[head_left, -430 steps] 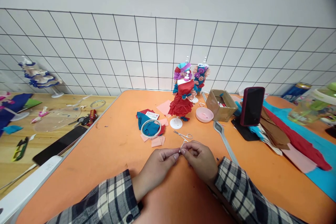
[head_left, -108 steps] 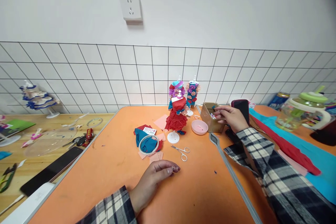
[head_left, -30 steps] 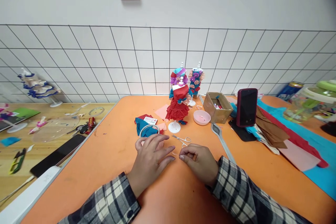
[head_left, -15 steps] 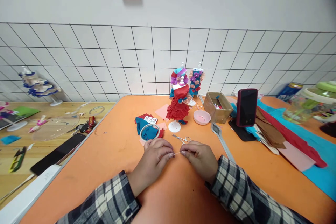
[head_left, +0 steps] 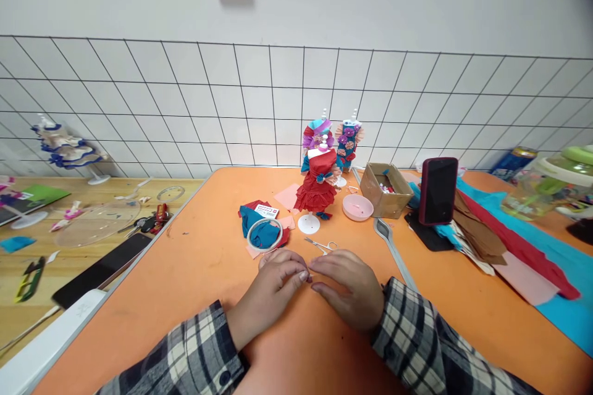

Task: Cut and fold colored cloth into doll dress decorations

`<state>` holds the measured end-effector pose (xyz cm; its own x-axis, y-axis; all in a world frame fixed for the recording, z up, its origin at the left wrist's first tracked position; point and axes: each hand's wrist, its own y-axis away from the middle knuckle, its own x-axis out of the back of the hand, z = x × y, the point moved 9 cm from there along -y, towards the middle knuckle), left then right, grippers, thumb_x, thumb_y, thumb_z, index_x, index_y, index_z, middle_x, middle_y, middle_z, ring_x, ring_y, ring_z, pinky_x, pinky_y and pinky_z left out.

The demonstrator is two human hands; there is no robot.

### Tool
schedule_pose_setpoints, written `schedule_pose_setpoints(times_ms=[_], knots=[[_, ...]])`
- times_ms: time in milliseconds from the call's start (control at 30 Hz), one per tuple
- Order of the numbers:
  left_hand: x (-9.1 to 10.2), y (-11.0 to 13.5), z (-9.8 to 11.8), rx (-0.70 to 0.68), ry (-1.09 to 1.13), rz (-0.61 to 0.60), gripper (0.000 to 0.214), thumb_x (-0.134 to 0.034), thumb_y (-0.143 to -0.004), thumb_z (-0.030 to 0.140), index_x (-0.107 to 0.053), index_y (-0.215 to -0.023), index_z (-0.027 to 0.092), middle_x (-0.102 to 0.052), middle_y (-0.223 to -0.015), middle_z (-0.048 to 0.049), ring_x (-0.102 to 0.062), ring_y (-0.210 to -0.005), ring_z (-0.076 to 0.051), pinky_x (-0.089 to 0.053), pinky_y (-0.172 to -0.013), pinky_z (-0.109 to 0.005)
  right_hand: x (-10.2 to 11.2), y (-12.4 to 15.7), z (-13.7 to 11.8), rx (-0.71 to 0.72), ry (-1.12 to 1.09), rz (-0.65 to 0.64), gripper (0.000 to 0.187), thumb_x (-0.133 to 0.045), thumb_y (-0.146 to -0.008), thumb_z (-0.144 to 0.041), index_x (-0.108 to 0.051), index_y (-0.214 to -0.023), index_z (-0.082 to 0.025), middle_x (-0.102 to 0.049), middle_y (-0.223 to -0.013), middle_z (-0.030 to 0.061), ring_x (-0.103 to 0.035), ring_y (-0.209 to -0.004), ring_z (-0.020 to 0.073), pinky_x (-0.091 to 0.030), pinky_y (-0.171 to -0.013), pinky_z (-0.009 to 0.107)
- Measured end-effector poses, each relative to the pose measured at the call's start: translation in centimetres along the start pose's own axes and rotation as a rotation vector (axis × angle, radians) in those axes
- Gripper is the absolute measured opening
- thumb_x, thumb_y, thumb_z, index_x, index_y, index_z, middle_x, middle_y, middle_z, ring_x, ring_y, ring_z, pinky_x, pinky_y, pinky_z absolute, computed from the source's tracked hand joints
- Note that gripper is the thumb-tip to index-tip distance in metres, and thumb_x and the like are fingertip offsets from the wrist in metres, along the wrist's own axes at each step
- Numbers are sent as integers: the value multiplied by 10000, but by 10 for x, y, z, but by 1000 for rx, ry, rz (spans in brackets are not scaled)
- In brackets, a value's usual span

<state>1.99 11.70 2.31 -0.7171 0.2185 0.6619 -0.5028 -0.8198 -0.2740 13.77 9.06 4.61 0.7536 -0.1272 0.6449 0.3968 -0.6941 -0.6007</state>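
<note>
Both my hands rest close together on the orange table (head_left: 194, 296), fingertips meeting. My left hand (head_left: 275, 287) is curled, its fingertips pinched on something too small to make out. My right hand (head_left: 345, 287) lies beside it with fingers bent down, touching the same spot. Small scissors (head_left: 321, 245) lie just beyond my hands. A tape ring (head_left: 264, 233) sits on blue and red paper scraps (head_left: 252, 216). A mannequin in a red paper dress (head_left: 319, 188) stands behind them.
Two more dressed mannequins (head_left: 348, 142) stand at the wall. A pink dish (head_left: 357, 207), a cardboard box (head_left: 385, 190) and an upright phone (head_left: 437, 190) sit to the right, with coloured paper sheets (head_left: 523, 247) beyond. A wooden table (head_left: 69, 241) at the left holds a dark phone and clutter.
My left hand closed from spread fingers into a pinch and met my right hand. The small white piece seen between the fingertips half a second ago is now hidden.
</note>
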Motion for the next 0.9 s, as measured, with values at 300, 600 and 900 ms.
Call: schedule_pose_setpoints(times_ms=[300,600,900], knots=[[-4,-1,-3,20,16,-20,200,-517,-909,251,-684,-806,212,-662,-935,-36,-564,-934,-194,-377,-883,-327,-15,3,12,-69,99,-86,148,-555,-893,-266,-698,-860,-246,-687,-755,15,-575,-740,165,-438,-699,289],[-3,6,-14,56,18,41,255,-575,-882,320,-643,-1115,244,-653,-1071,-49,-547,-1057,-222,-381,-977,-392,-10,3,24,-82,131,-136,217,-452,-922,-226,-664,-877,-217,-684,-823,34,-593,-791,165,-453,-737,289],[-7,4,-12,39,12,-28,263,-560,-889,339,-646,-1123,253,-613,-1093,-63,-546,-1044,-211,-422,-956,-391,57,37,143,-362,392,-262,320,-432,-908,-305,-744,-959,-251,-718,-880,53,-659,-831,199,-501,-724,301]])
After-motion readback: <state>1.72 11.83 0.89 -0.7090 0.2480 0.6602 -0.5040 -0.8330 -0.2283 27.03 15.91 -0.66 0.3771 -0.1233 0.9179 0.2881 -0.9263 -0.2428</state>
